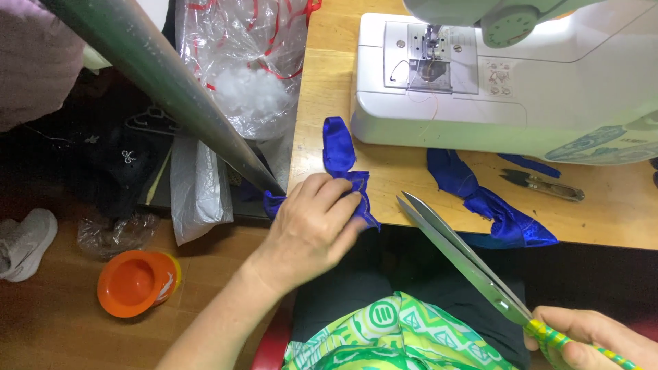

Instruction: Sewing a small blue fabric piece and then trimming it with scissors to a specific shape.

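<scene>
While the left hand bunches a strip of shiny royal-blue satin fabric against the near edge of the pale wooden tabletop, its fingers are curled together and clamped on the cloth. One end of the strip runs up toward the white sewing machine. The right hand is wrapped shut round the green-and-yellow striped handles of long steel scissors, whose blades sit nearly closed, tips pointing at the cloth and just beside it.

That satin looks light, limp and slippery, likely to slide and fray, so a firm pinch close to the fold seems the sensible hold. A second blue satin scrap and small thread snips lie further along the tabletop. An orange plastic tub sits on the floor.
</scene>
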